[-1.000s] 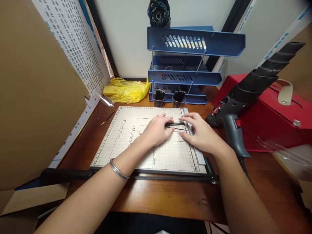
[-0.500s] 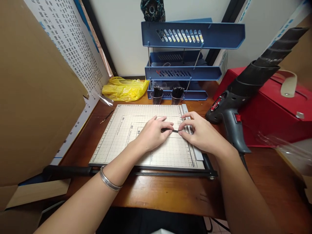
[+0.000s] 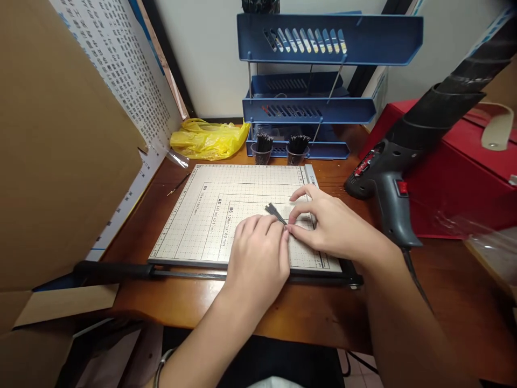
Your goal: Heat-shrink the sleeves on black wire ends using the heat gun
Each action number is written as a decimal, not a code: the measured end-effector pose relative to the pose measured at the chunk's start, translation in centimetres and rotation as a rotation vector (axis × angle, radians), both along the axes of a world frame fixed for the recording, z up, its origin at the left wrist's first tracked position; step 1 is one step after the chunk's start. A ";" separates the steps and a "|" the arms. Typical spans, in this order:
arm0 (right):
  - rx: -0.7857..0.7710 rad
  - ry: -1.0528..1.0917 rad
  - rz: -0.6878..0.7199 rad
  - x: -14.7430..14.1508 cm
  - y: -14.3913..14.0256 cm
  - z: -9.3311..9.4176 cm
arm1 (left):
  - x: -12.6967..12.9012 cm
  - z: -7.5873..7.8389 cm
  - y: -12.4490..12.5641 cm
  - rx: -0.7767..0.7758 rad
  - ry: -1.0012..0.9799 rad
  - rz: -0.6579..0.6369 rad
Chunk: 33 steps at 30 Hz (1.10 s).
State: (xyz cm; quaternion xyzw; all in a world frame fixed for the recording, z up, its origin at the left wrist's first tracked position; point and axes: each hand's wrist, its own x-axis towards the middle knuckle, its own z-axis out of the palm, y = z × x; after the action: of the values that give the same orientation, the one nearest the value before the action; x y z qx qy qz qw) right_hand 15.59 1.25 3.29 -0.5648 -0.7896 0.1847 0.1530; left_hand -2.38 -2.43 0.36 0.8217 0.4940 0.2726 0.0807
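A: What's the setting?

B: A wooden desk [image 3: 323, 318] with a gridded paper cutter [image 3: 210, 215], a blue 3-tier tray rack [image 3: 323, 108] at the wall and a heat gun [image 3: 388, 178] on the right.

A: And the hands?

B: Both rest palm-down on the cutter. The left hand [image 3: 258, 258] and right hand [image 3: 331, 223] pinch a thin black bundle of strips [image 3: 275, 212], which juts up-left from the fingertips.
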 end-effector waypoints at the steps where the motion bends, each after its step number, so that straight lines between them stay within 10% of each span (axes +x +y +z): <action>1: -0.001 0.012 0.018 -0.1 -0.2 0.1 | 0.0 0.0 0.3 0.004 -0.006 0.007; 10: 0.136 0.134 -0.049 0.0 -1.3 -0.3 | 0.1 -0.4 1.4 0.036 0.019 0.027; 21: 0.263 0.207 -0.362 1.7 -4.1 -2.4 | -2.7 -1.4 4.5 0.178 -0.003 -0.292; 33: 0.321 -0.004 -0.353 -0.3 -6.8 -3.6 | 0.3 -0.1 -0.5 0.094 0.376 -0.225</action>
State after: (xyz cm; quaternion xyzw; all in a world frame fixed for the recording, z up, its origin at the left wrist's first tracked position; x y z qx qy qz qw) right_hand 15.26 -5.59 -0.32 -0.6629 -0.6983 0.0259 0.2690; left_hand -2.08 -2.98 0.31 0.9108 0.3925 0.1265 -0.0212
